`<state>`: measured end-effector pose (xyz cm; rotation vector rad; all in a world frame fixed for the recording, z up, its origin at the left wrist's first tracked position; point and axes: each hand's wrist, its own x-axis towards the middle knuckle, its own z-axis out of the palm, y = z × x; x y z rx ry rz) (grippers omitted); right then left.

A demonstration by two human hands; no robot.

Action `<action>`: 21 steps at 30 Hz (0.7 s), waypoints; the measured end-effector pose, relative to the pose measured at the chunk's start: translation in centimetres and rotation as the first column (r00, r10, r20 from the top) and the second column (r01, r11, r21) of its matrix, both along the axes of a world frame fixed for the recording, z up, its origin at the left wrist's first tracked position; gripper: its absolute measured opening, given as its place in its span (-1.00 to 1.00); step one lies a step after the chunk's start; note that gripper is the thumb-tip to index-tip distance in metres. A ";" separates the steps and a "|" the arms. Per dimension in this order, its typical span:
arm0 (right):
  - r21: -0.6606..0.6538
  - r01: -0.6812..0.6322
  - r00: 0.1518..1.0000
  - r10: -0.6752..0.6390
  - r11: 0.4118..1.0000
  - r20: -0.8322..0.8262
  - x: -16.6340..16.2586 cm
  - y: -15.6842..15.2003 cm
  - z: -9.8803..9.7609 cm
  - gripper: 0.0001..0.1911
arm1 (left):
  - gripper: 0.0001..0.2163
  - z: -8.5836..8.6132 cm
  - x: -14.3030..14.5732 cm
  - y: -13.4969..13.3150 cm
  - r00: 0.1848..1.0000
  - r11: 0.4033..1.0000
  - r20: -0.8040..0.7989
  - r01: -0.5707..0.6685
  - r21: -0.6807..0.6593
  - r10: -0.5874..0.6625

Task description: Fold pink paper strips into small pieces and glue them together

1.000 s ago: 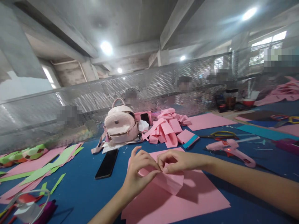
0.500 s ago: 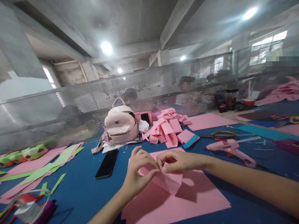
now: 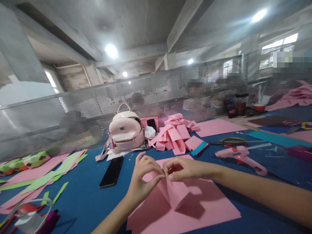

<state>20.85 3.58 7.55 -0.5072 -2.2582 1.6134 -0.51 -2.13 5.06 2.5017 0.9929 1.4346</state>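
Note:
A folded pink paper piece (image 3: 175,192) hangs from both my hands above a large pink sheet (image 3: 207,208) on the blue table (image 3: 83,198). My left hand (image 3: 142,178) pinches the piece's top edge from the left, fingers closed. Fingertip to fingertip with it, my right hand (image 3: 184,168) pinches the same edge from the right. The lower folds fan downward and touch the sheet.
A black phone (image 3: 111,171) lies left of my hands. Behind are a pink backpack (image 3: 126,130), a heap of pink paper strips (image 3: 175,133), a pink glue gun (image 3: 240,155) and scissors (image 3: 231,140). Green and pink offcuts (image 3: 46,172) lie at left. People sit beyond a mesh screen (image 3: 97,100).
The folded piece has been squeezed narrower between my fingers, and its lower end now points further down to the right. Both hands stay in the same place.

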 end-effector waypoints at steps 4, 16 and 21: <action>0.002 0.027 1.000 -0.027 1.000 -0.016 0.0 0.1 -0.3 -0.81 | -0.91 0.0 -0.3 0.2 1.000 0.999 -0.011 -0.002 0.042 0.003; -0.065 0.167 0.962 -0.176 0.984 -0.210 -1.3 0.2 -2.1 -0.77 | -0.93 -0.3 -0.3 -0.2 0.980 0.971 0.108 -0.182 0.155 0.166; -0.166 0.317 0.902 -0.351 0.934 -0.253 -2.2 -0.3 -3.8 -0.73 | -0.79 -0.6 0.1 0.1 0.943 0.974 0.250 -0.224 -0.019 0.221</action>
